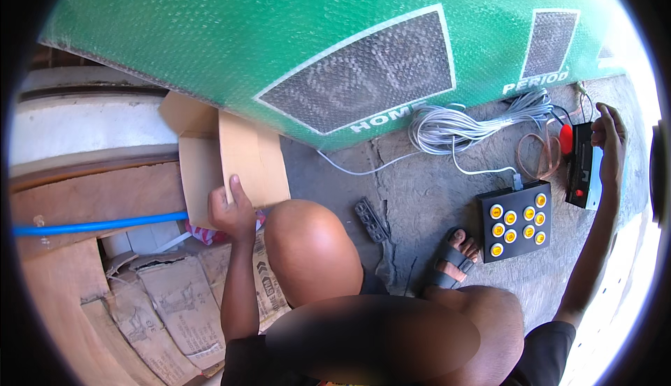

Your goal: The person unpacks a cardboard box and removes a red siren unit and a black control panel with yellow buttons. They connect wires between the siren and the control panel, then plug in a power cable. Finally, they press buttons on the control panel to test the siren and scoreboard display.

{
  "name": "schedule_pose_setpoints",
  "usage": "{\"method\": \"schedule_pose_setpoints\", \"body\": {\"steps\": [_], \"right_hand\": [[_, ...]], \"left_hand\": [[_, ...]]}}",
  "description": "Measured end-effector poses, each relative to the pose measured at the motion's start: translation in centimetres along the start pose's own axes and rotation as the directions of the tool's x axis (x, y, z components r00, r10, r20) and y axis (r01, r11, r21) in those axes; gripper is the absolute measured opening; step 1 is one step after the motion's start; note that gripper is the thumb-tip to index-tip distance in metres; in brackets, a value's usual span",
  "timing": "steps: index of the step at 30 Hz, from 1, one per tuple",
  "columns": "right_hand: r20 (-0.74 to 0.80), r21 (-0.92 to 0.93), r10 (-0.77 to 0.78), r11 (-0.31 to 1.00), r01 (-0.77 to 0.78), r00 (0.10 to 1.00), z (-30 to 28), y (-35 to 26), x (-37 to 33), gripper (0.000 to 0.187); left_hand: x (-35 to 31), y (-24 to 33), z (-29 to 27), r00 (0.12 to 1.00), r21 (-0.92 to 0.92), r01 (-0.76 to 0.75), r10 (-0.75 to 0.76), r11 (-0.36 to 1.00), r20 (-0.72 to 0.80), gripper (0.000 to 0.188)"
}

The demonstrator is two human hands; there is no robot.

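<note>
My left hand (232, 210) is closed on the edge of an open brown cardboard box (255, 162), thumb up along the flap. The box leans against a large green panel. Far to the right, my right hand (609, 141) has its fingers bent at the upper end of a black box-shaped device (579, 166), which has a silvery side and a small red part. Between my foot and that device lies a black control box (516, 222) with several yellow round buttons. A grey cable plugs into its far edge.
The green panel (210, 43) with dark display windows spans the far side. A coil of grey cable (454, 127) lies against it. A dark power strip (371, 219) sits on the concrete. Flattened cardboard (178, 302) and a blue pipe (105, 224) are at left.
</note>
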State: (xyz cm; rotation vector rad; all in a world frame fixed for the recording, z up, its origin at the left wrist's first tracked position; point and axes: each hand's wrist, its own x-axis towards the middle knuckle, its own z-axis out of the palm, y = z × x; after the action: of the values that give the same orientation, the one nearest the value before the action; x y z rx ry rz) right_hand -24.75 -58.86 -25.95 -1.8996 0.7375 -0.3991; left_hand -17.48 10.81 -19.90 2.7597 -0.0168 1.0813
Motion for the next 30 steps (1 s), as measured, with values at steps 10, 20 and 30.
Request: {"method": "schedule_pose_setpoints", "body": {"steps": [10,20,30], "right_hand": [[0.076,0.053,0.046,0.997,-0.050,0.996,-0.3,-1.2,-2.2,0.031],[-0.001,0.074,0.116,0.991,-0.116,0.993,-1.9,0.7,-3.0,0.028],[0.103,-0.011,0.061,0.998,-0.061,0.993,0.2,-2.2,-2.4,0.032]], "left_hand": [[-2.9,0.4,11.3,0.802,0.181,0.137,-0.216,0.974,0.557,0.040],[-1.6,-1.3,13.0,0.777,-0.104,0.131,-0.037,0.986,0.628,0.044],[-2.9,0.1,11.9,0.788,0.003,0.087,-0.071,0.996,0.612,0.052]]}}
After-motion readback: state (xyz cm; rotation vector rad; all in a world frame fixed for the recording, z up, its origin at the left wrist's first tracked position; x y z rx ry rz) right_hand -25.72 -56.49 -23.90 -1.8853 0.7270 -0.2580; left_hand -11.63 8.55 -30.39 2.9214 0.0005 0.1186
